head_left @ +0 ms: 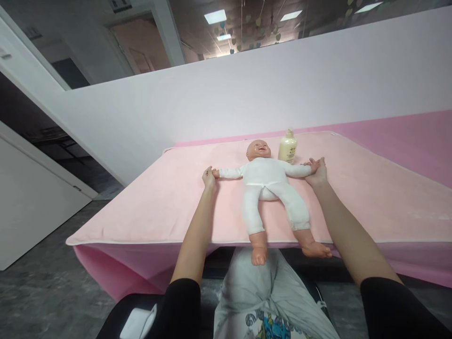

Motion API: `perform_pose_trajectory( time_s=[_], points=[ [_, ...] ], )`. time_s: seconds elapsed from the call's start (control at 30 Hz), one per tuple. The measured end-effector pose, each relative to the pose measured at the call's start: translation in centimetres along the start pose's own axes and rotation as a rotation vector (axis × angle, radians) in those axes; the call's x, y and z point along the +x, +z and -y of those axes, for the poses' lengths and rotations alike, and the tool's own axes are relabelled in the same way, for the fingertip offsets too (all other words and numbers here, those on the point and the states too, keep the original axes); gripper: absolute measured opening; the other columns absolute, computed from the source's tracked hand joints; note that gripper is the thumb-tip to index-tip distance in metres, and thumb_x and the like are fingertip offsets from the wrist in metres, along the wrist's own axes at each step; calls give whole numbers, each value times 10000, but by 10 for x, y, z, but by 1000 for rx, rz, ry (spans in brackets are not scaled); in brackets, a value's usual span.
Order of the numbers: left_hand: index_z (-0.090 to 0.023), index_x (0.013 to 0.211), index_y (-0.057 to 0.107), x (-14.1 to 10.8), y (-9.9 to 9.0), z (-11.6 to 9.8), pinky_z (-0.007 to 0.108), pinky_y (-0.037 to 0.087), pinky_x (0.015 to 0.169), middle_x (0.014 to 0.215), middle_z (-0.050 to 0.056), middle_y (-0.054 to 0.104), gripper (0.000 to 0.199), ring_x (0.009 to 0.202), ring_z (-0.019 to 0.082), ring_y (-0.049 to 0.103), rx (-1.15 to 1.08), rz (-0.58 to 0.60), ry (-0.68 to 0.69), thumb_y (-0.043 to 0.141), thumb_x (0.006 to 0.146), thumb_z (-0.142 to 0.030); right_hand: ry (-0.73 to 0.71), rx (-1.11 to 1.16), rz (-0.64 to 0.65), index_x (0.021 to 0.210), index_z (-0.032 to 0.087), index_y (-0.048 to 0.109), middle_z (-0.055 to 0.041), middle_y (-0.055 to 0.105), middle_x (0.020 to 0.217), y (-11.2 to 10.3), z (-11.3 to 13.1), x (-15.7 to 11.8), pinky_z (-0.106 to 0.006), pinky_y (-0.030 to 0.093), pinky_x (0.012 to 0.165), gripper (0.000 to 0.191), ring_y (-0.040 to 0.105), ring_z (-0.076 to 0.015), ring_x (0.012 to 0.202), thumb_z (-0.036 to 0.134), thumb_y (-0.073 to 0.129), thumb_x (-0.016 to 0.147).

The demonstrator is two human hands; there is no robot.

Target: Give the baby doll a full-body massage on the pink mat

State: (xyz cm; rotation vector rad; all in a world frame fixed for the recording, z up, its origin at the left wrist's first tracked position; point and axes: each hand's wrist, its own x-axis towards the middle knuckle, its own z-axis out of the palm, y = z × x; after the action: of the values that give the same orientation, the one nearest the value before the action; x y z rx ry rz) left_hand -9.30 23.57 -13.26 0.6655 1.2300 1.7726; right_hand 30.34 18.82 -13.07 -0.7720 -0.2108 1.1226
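A baby doll (266,176) with a white cloth body lies on its back on the pink table cover (158,197). Its arms are stretched out to both sides, and its feet hang over the near edge. My left hand (209,178) is closed around the doll's hand on the left. On the other side, my right hand (318,173) grips the doll's other hand, with some fingers spread beneath it. Beside the doll's head stands a pale yellow pump bottle (287,147), upright and touched by neither hand.
A white wall (226,99) with a window above it rises behind the table. Below the near edge are my legs (261,287) in light trousers. A white object (136,324) lies on a dark seat at lower left. A white door (35,197) stands at far left.
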Motion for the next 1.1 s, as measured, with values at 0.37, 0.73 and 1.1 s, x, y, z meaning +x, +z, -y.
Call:
perform_pose_trajectory(
  time_s=[0.37,0.73,1.1],
  points=[
    [-153,1003,590,-12,0,-1,270,513,739,810,18,629,431,704,101,616,83,84,95,780,619,-110,-17,-126,43,644,195,406,70,437,540,0,-3,1,-232,558,590,336,513,-77,537,258,708,775],
    [-159,973,605,-11,-1,-2,276,507,740,807,17,624,379,720,112,615,128,63,83,757,628,-118,-13,-103,-5,661,193,425,81,429,530,3,-3,-1,-204,570,590,287,496,-56,510,216,671,807],
    [-145,839,626,-5,-1,2,293,499,797,884,80,681,133,775,129,640,67,9,91,561,839,-261,-11,-103,-43,829,222,493,59,420,600,3,-2,-2,-243,552,585,375,494,-85,544,588,444,893]
  ],
)
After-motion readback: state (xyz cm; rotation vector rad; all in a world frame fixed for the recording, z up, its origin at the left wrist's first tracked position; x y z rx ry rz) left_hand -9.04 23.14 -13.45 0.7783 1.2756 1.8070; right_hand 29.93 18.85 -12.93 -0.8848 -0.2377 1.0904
